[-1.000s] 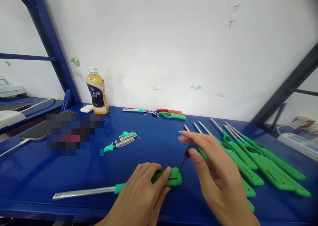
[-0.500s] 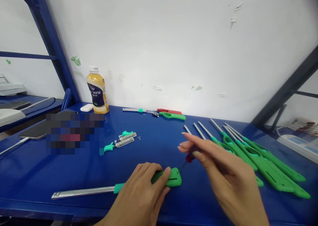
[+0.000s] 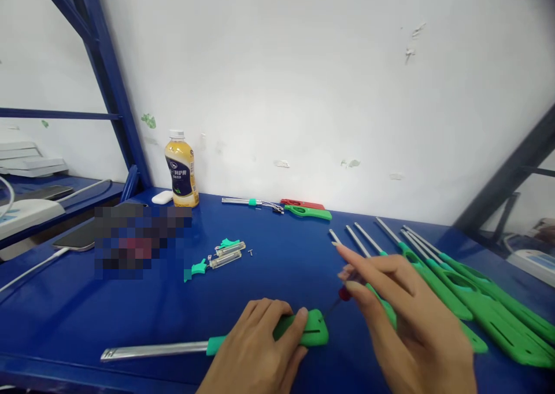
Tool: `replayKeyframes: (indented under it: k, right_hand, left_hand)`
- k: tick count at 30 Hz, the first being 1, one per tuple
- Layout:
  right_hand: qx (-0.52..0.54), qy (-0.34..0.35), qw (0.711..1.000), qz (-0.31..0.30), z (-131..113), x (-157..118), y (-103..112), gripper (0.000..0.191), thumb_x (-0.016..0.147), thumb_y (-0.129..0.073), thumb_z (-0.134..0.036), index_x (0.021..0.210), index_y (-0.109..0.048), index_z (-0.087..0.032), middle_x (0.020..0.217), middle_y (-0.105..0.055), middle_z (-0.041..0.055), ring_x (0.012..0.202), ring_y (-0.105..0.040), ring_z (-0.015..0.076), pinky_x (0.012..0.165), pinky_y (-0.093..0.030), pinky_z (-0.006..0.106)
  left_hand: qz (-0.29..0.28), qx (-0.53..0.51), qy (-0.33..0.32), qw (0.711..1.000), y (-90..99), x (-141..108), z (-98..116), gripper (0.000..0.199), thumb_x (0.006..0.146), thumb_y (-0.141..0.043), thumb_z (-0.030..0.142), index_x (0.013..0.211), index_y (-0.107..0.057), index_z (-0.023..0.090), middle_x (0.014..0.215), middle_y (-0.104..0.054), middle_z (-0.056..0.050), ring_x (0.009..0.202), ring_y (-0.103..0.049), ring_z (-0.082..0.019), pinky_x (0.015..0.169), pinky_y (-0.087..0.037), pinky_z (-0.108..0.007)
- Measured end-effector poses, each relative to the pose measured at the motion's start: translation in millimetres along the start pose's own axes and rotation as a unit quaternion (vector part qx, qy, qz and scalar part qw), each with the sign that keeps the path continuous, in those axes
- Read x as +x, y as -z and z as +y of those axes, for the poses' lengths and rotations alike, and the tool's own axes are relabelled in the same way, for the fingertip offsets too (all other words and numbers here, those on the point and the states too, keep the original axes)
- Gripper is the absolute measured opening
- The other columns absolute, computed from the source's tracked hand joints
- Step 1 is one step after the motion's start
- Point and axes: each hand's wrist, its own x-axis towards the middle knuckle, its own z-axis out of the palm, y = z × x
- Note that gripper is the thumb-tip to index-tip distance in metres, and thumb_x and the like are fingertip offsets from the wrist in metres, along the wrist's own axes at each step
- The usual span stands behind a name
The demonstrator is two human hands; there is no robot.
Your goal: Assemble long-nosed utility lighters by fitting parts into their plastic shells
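My left hand is closed around a green long-necked gas lighter lying near the table's front edge. Its metal barrel points left, and its handle end shows past my thumb. In my right hand is a small screwdriver with a red collar, gripped between thumb and fingers. The thin shaft slants down to the hole at the lighter's handle end; whether the tip sits inside is too small to tell. Most of the screwdriver's handle is hidden by my fingers.
Several green lighters lie at the right. Clear fuel tanks, teal triggers and a small screw lie mid-table. Farther back are a bare barrel, red and green casings and a drink bottle. A phone lies left.
The whole view has shifted slightly, so things appear lower and farther right. My right hand has turned a little on the screwdriver, its fingers more bent. My left hand keeps its hold.
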Motion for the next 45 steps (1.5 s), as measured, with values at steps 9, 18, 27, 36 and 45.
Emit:
replayKeyframes:
  k: [9,18,27,36,45]
  right_hand:
    - [0.046,-0.009,0.999,0.022,-4.7,0.4,-7.6,0.033,0.101,-0.077,-0.02,0.131,-0.08,-0.034,0.089,-0.073,0.0,0.076,-0.075,0.016,0.07,-0.065,0.023]
    - [0.023,-0.009,1.0,0.007,-4.2,-0.6,-6.7,0.033,0.107,-0.071,-0.023,0.137,-0.076,-0.034,0.091,-0.073,-0.0011,0.076,-0.073,0.0126,0.072,-0.064,0.019]
    - [0.086,-0.036,0.996,-0.001,-5.0,1.7,-7.4,0.034,0.108,-0.069,-0.02,0.137,-0.076,-0.037,0.099,-0.078,-0.0017,0.087,-0.077,0.013,0.079,-0.064,0.02]
    - [0.046,-0.05,0.998,-0.017,-7.8,0.7,-1.1,0.035,0.109,-0.064,-0.019,0.135,-0.076,-0.04,0.105,-0.081,-0.003,0.089,-0.079,0.0132,0.08,-0.064,0.021]
    - [0.082,-0.052,0.994,-0.047,-9.6,2.5,2.2,0.039,0.111,-0.059,-0.018,0.14,-0.074,-0.039,0.114,-0.082,-0.0015,0.093,-0.079,0.0139,0.082,-0.065,0.021]
  left_hand:
    - [-0.013,0.007,-0.007,1.0,-0.6,0.4,-3.6,0.046,0.105,-0.069,0.017,0.149,-0.057,0.019,0.118,-0.075,-0.01,0.101,-0.075,-0.029,0.083,-0.066,-0.04]
    - [-0.011,-0.011,0.004,1.0,2.1,-1.5,-1.0,0.043,0.109,-0.062,0.017,0.151,-0.057,0.02,0.122,-0.074,-0.01,0.104,-0.073,-0.029,0.086,-0.066,-0.041]
    - [-0.005,-0.002,-0.004,1.0,3.7,1.5,-1.5,0.041,0.107,-0.063,0.015,0.148,-0.06,0.018,0.12,-0.075,-0.011,0.102,-0.075,-0.029,0.083,-0.067,-0.041]
    - [0.011,-0.01,-0.007,1.0,3.8,2.2,0.3,0.036,0.108,-0.06,0.015,0.144,-0.062,0.018,0.114,-0.076,-0.01,0.095,-0.075,-0.028,0.078,-0.067,-0.039]
    - [0.021,-0.003,-0.014,1.0,4.6,2.1,0.3,0.034,0.112,-0.053,0.019,0.145,-0.062,0.018,0.114,-0.076,-0.01,0.096,-0.075,-0.027,0.079,-0.065,-0.038]
